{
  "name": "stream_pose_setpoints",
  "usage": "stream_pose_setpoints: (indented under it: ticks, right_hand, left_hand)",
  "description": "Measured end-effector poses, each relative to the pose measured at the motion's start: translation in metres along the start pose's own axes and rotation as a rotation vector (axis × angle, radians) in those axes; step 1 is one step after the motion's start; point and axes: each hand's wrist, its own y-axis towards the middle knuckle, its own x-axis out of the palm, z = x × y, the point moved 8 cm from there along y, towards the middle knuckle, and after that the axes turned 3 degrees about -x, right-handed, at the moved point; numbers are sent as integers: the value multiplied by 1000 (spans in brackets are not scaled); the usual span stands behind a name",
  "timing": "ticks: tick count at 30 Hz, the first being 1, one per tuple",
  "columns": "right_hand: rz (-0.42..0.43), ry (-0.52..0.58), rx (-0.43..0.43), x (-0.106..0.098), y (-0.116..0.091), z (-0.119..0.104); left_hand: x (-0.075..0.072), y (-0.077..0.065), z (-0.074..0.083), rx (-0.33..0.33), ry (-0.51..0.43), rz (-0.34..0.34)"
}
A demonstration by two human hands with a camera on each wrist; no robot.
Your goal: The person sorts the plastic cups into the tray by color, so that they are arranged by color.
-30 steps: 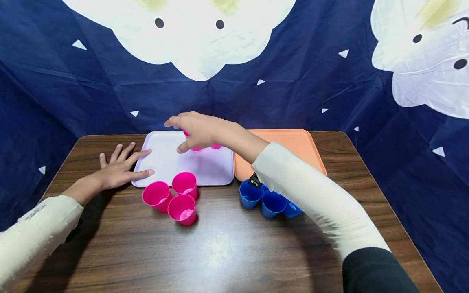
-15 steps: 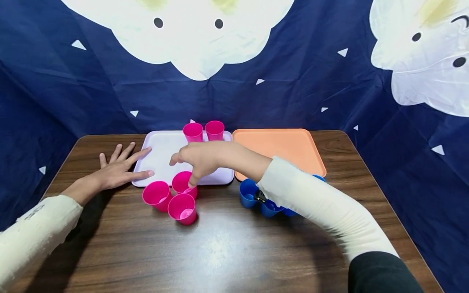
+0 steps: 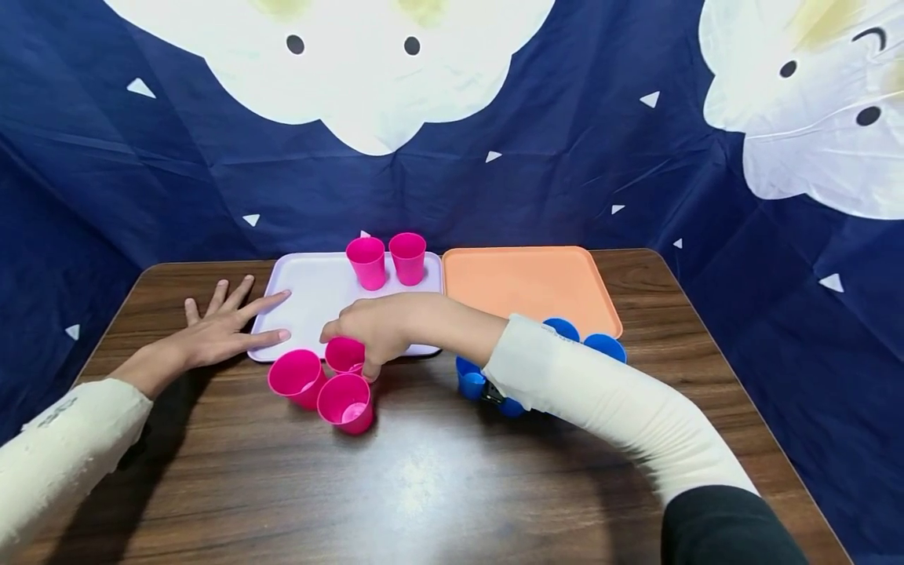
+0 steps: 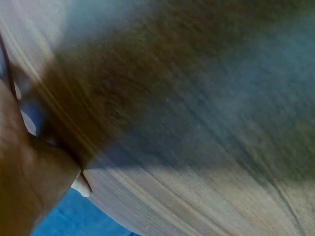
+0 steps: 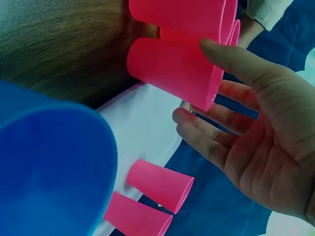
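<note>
Behind the lilac tray (image 3: 300, 298) hangs dark blue cloth (image 3: 198, 173) with white cloud shapes; beneath the tray is a brown wood-grain table (image 3: 452, 494). The left hand (image 3: 220, 333) rests across the tray's left edge, fingers spread, holding nothing. The right hand (image 3: 381, 322) straddles the rear pink cup (image 3: 344, 355) before the tray, thumb and fingers on opposite sides; whether they pinch it, I cannot tell. Two other pink cups (image 3: 293, 380) stand upright before the tray, a further pink pair (image 3: 368, 267) on its back right. Right of it are an orange tray (image 3: 523, 282) and blue cups (image 3: 469, 380), partly hidden by the right sleeve (image 3: 614, 404).
</note>
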Motion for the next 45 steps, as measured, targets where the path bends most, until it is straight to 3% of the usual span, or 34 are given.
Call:
stream_pose_setpoints:
  ticks: [14, 25, 37, 45]
  right_hand:
    - [28, -2, -30, 4, -5, 1]
    - [85, 98, -30, -3, -16, 10]
    - [228, 173, 15, -17, -32, 28]
    - [300, 234, 110, -21, -38, 49]
  left_hand:
    - [-1, -2, 3, 2, -13, 7]
    - [-2, -2, 1, 3, -15, 5]
    - [-1, -4, 0, -3, -20, -1]
    - [-1, -1, 2, 11, -23, 3]
